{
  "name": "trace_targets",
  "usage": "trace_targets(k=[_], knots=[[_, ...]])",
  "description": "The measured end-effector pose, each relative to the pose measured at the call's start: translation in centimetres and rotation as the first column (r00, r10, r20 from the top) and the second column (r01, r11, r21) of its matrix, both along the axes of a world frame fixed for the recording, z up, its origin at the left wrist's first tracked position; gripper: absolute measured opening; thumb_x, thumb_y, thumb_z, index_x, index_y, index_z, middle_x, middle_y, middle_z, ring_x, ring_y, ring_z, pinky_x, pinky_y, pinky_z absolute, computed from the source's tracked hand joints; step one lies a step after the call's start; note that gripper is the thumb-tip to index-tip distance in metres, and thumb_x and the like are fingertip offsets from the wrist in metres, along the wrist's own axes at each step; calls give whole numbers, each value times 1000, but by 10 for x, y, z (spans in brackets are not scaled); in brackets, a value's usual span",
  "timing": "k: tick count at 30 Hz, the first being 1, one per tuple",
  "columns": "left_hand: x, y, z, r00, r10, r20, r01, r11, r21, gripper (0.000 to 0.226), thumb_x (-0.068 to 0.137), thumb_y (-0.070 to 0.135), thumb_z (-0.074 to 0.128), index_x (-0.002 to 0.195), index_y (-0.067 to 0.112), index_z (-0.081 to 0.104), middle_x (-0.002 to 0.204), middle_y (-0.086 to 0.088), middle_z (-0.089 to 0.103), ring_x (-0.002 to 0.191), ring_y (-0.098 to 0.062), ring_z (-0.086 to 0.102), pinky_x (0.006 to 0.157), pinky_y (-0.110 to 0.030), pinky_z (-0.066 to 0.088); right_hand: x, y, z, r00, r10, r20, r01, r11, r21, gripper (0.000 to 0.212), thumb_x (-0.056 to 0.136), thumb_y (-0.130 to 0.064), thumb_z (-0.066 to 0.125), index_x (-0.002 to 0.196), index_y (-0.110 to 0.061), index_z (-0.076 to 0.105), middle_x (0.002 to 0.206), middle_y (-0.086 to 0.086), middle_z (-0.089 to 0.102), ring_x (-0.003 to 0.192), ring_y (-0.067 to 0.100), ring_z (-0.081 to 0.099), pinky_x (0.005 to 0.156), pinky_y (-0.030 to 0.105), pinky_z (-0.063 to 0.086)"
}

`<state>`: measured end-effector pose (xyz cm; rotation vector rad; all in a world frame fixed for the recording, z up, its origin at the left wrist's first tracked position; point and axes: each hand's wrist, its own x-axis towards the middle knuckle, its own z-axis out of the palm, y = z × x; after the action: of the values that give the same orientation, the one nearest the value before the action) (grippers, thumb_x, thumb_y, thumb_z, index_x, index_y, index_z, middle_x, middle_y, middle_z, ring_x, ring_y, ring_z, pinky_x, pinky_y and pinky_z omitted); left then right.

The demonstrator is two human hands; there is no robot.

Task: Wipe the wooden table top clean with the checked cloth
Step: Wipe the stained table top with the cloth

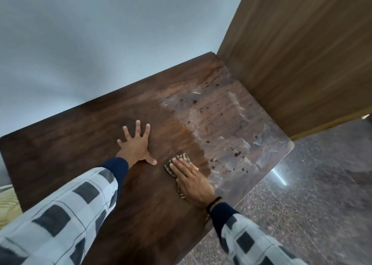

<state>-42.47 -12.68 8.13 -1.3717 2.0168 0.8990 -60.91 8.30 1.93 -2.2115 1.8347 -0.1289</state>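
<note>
Wiping looks roughly half done, guessing from surface. Left part of table dark and clean-looking. Right part by wood panel hazy, streaky, dotted with dark specks, so plenty left. Cloth sits at border of both zones, near front edge, pinned under right hand: fingers straight, palm flat, pressing rather than gripping. Left hand flat on table beside it, fingers splayed, holding nothing, probably bracing.
</note>
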Motion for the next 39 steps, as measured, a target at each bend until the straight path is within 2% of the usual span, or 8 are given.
trace_targets(k=[6,12,16,22,27,32,36,39], knots=[[0,2,-2,1000,-15,22,16,1000,-23,150,62,56,89,154,30,-27,154,-2,-45,141,-50,-31,113,-73,5,2,-24,9,917,-395,51,392,918,64,56,108,-32,26,162,-22,15,169,-3,7,156,15,1,127,44,10],[-4,-3,-2,996,-40,78,43,999,-28,151,62,58,88,152,29,-30,152,-4,-47,142,-52,-28,113,-72,9,-34,-9,4,985,164,-46,-164,986,12,56,110,-30,28,162,-21,13,170,-1,9,156,15,5,127,38,6],[-14,-5,1,988,-73,137,82,995,-58,152,61,61,87,154,24,-28,156,-11,-41,143,-57,-19,114,-69,18,-23,-24,8,975,-221,13,220,975,37,56,108,-30,30,161,-17,18,168,-3,4,155,17,7,124,46,23],[-13,-6,-2,992,-65,111,68,997,-26,152,62,55,89,154,22,-28,155,-11,-42,141,-58,-23,113,-69,18,-32,13,7,982,189,-25,-188,982,29,56,110,-32,27,162,-22,9,170,-2,5,156,15,4,126,40,5],[-16,-6,1,990,-70,126,72,997,-16,151,64,55,88,153,22,-29,154,-12,-43,141,-58,-24,114,-70,17,-3,8,5,951,-297,87,293,955,54,56,109,-33,27,162,-22,14,168,-7,0,156,12,0,125,44,18],[-16,-7,5,993,-55,108,59,998,-27,150,64,50,90,154,23,-27,155,-10,-42,142,-56,-24,114,-70,16,-39,21,5,981,185,-57,-186,983,0,59,109,-31,32,162,-23,9,169,-1,6,155,18,7,125,45,10],[-19,-3,9,992,-30,118,34,999,-31,151,63,46,91,154,25,-27,155,-8,-42,142,-54,-25,114,-69,15,-34,14,7,946,-320,56,315,945,83,56,109,-31,27,162,-20,11,167,-4,-1,155,17,-2,124,49,19],[-18,-7,10,992,-9,128,12,1000,-23,150,65,45,91,154,25,-27,155,-8,-43,142,-53,-25,114,-69,13,-7,48,3,997,-44,65,42,999,27,58,108,-31,31,162,-20,13,169,0,9,156,19,5,127,44,12]])
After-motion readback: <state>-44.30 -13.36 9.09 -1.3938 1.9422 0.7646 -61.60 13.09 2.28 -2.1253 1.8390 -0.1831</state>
